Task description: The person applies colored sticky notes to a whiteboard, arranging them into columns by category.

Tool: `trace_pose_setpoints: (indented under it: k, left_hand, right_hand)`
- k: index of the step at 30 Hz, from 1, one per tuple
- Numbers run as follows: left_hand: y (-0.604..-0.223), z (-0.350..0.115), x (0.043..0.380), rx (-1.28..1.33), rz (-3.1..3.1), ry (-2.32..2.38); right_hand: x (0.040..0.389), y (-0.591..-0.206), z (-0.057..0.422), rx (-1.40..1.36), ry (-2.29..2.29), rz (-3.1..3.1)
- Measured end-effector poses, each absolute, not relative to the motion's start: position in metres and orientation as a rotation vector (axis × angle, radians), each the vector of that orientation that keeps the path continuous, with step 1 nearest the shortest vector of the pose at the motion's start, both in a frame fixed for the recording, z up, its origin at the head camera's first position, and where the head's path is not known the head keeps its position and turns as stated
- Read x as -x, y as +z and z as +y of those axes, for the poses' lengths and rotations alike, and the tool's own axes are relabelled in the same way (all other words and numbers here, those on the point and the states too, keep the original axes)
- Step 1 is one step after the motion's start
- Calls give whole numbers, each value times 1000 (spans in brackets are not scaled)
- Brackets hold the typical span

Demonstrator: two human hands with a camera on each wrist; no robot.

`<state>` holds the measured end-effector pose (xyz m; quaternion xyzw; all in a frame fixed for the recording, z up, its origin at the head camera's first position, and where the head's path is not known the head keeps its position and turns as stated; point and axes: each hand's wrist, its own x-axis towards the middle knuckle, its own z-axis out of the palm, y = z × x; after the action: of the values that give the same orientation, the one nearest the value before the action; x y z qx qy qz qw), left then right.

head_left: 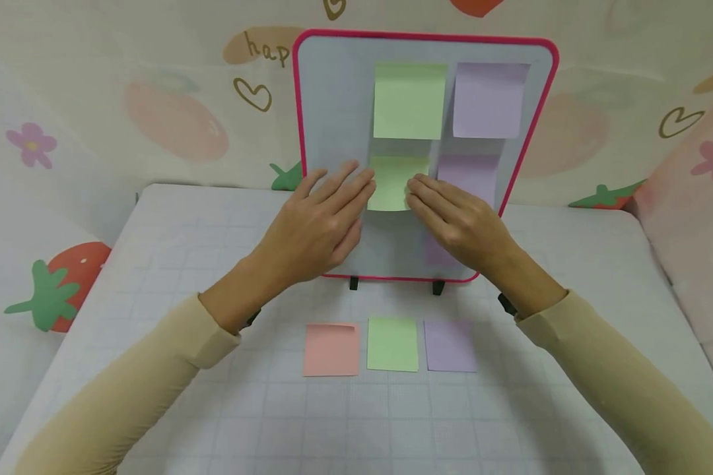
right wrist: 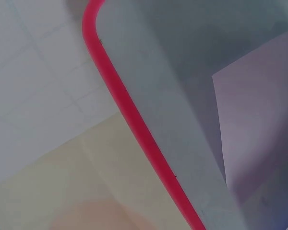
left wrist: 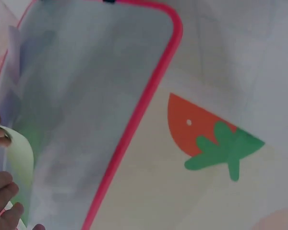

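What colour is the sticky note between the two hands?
That sticky note is pale green, and it shows best in the head view.

Soft, moderate light fills the head view, seemingly from above: the sticky notes (head_left: 408,101) cast soft shadows down the whiteboard (head_left: 335,112). Below the whiteboard, hazy-edged shadows spread over the worktop (head_left: 333,422), one stretching to the whiteboard's lower right, and the pale grid (head_left: 390,402) looks washed out. Both wrist views are dimmer, greyer and low in contrast, with smoky shading across the whiteboard, whose red rim (right wrist: 143,138) reads fairly crisp.
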<state>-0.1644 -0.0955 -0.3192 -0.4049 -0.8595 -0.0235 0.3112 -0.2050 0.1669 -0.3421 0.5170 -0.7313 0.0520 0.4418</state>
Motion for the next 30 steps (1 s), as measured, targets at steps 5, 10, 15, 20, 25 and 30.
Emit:
trace_pose_setpoints:
  k: [5,10,15,20,25,30]
  left_hand:
    - [-316,-93,179,1052,-2321,131]
    - [-317,-91,184,1023,-2308,172]
    - [-315,-91,187,1018,-2290,189]
    - [-312,-94,190,1030,-2294,154]
    - [-310,-98,191,1040,-2318,155]
    - [-310,-99,191,1045,-2327,186]
  right_hand:
    - [205,-342,167,-1286,110,-1842]
    - [206,-343,166,-1274,91,-1839]
    - [207,-342,166,-1273,33,-1845]
    - [207,-337,159,-1312,-42,-1868]
    - [211,-330,149,-1303,-156,-1867]
    - [216,-328,149,-1275,-191,-1868]
